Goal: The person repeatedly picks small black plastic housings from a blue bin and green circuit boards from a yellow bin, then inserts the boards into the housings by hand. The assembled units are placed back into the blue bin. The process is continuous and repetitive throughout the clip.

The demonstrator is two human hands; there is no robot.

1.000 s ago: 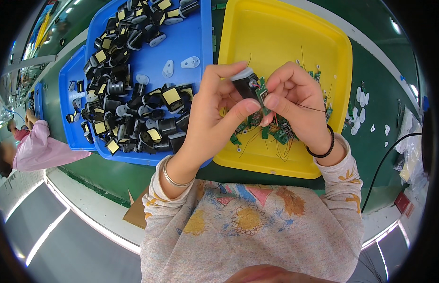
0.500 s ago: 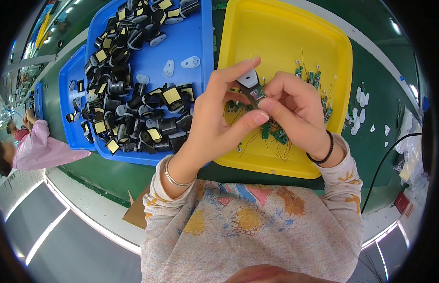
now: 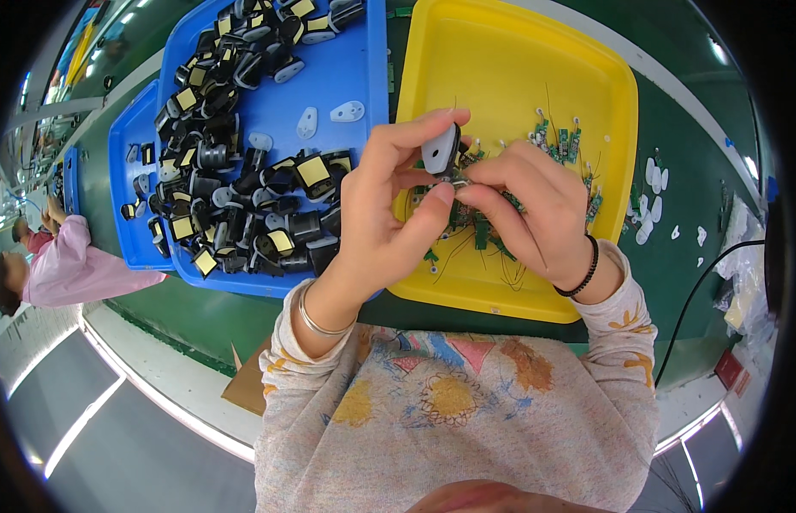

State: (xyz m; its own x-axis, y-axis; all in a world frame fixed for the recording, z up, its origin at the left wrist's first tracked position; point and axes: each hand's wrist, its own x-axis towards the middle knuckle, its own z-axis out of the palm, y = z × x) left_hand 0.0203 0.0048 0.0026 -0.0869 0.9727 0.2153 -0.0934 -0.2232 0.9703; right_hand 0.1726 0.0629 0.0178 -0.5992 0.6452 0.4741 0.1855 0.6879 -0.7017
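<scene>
Over the near left part of the yellow tray (image 3: pixel 466 38), my left hand (image 3: pixel 377 214) grips a small black plastic housing with a light grey oval cover (image 3: pixel 440 152), which has a dark hole in it. The housing stands tilted between thumb and fingers, its cover facing left. At its lower end, the thumb and fingertips of my right hand (image 3: pixel 539 214) pinch together; a small pale bit shows there, too small to name. Beneath both hands lie several green circuit boards (image 3: pixel 481 232) with thin dark wires, partly hidden by my fingers.
On the left, a blue tray (image 3: pixel 270 90) holds many black housings (image 3: pixel 312 173) with yellow pads, and loose grey covers (image 3: pixel 307 123). White oval pieces (image 3: pixel 653 205) lie on the green table right of the yellow tray, near a black cable (image 3: pixel 697 286). Another person (image 3: pixel 77 265) sits far left.
The housing has turned so its grey cover faces left, and the circuit board on it no longer shows. My right fingertips have shifted slightly left and down, to its lower end.
</scene>
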